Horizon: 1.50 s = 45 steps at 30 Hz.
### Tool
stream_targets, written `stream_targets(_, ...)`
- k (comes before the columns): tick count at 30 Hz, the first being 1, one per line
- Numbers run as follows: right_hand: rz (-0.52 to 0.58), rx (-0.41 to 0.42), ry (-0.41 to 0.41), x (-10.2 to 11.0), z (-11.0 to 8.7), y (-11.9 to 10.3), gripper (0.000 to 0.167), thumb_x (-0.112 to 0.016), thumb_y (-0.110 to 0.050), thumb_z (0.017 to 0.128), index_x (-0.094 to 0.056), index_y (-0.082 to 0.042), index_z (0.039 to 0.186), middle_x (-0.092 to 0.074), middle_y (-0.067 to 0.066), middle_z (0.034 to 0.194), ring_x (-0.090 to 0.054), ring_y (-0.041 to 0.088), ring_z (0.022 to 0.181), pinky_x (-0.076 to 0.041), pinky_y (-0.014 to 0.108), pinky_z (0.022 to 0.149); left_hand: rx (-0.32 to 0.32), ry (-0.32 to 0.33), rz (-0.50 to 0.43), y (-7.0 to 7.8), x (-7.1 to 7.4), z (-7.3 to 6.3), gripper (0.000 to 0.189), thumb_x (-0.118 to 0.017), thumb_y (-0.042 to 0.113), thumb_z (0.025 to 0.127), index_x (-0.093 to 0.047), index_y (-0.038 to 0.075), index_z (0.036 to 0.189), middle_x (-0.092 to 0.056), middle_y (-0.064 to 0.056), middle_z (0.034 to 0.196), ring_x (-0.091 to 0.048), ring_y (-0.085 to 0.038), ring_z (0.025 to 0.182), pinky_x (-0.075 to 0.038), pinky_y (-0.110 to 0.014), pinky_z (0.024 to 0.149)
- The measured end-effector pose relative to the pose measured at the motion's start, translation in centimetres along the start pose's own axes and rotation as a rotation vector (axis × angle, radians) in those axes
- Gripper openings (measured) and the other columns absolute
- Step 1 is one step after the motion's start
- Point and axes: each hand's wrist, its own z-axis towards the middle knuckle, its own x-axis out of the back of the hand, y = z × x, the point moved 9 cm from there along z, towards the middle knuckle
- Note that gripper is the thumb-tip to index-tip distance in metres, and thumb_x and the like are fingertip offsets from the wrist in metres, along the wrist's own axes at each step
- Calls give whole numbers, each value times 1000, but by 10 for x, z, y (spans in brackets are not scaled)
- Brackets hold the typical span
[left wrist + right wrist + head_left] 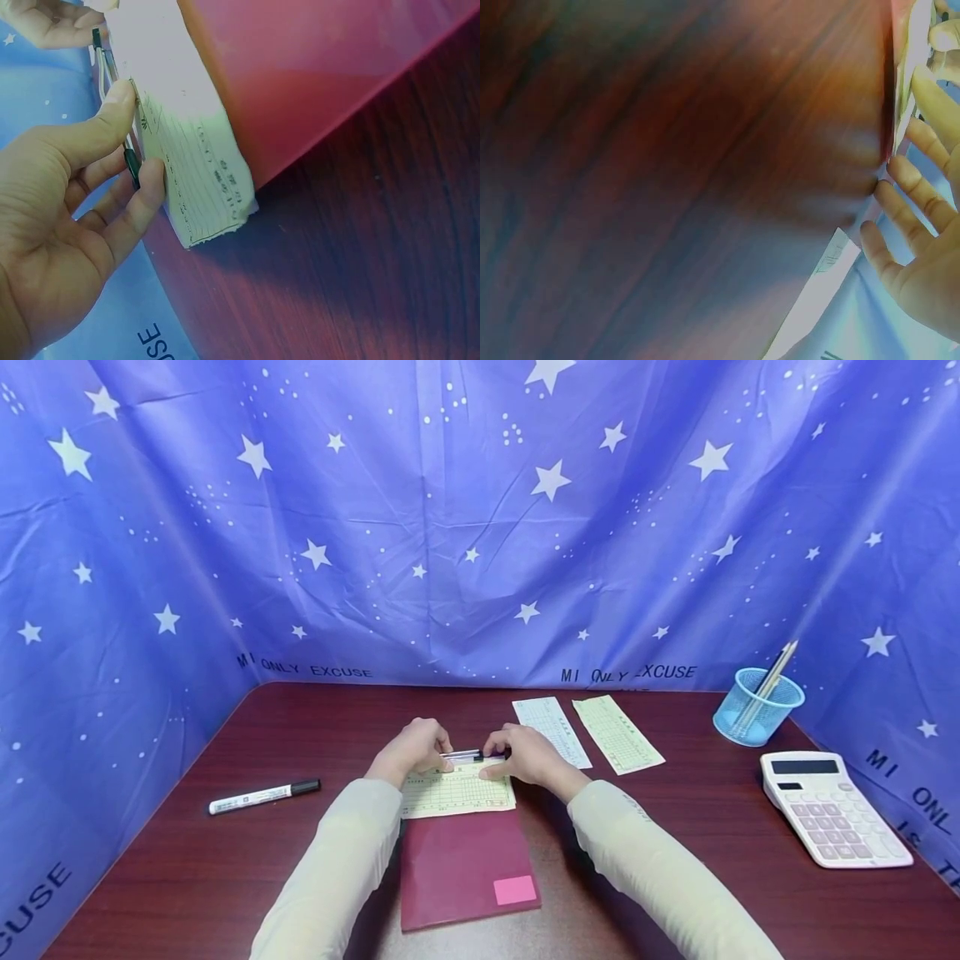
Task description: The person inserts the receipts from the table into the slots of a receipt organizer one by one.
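Observation:
A maroon clip folder (461,860) with a pink label lies in front of me, its metal clip (463,756) with black ends at the far edge. Over its upper part is a yellow printed slip (459,797). My left hand (415,747) pinches the slip's far edge beside the clip, thumb on the paper. In the left wrist view the clip's wire (105,75) runs behind that thumb. At the other end of the same edge, my right hand (531,756) pinches the slip between thumb and forefinger, its other fingers loosely spread.
A white slip (551,727) and another yellow slip (618,735) lie behind my right hand. Off to the left is a capped marker (264,796). A blue mesh pen cup (757,706) holding pencils stands at the back right, with a calculator (835,810) before it.

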Motion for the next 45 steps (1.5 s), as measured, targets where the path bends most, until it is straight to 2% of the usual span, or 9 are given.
stream_targets(10,61,-2,54,0,-2,0,21,-89,-23,79,-72,-15,88,-60,0,90,-56,18,83,-47,33,77,-1,7,-3,3,2,-3,15,-88,16,80,-79,8,90,-64,-1,81,-56,-17,84,-50,-32,79)
stream_targets(14,91,-4,63,0,-2,2,18,-90,-22,78,-74,-16,85,-61,-1,89,-55,17,81,-46,33,76,-2,7,-33,3,3,-5,15,-88,13,80,-79,7,89,-64,-1,77,-57,-15,74,-51,-28,70)
stream_targets(18,119,-2,46,0,-1,3,16,-90,-22,78,-75,-17,85,-62,0,90,-55,18,83,-46,35,79,9,-10,-79,2,2,-5,14,-88,10,80,-78,5,89,-64,-1,74,-55,-13,60,-51,-25,56)
stream_targets(20,129,-1,35,0,-1,4,17,-89,-21,79,-75,-16,86,-62,0,91,-56,19,84,-46,35,80,15,-17,-88,1,2,-5,14,-87,10,80,-79,4,90,-64,-1,73,-54,-12,57,-51,-23,53)
stream_targets(27,109,-36,22,-3,-1,4,28,-90,-25,78,-74,-12,97,-63,-1,94,-59,18,89,-49,35,85,16,-20,-100,2,2,-6,14,-87,9,80,-79,4,90,-62,-1,72,-53,-11,54,-50,-23,52)
stream_targets(33,95,-75,36,-3,-2,6,24,-89,-28,79,-73,-14,91,-64,-1,97,-61,20,92,-50,37,87,5,-15,-95,3,2,-6,15,-87,9,81,-78,3,92,-64,-2,72,-53,-11,52,-50,-24,53)
stream_targets(45,61,-96,66,-3,-3,7,23,-90,-29,78,-70,-20,83,-64,-2,96,-58,17,84,-49,35,78,17,-27,-68,4,-1,-4,14,-87,11,80,-78,6,89,-62,-1,73,-54,-13,59,-48,-24,54)
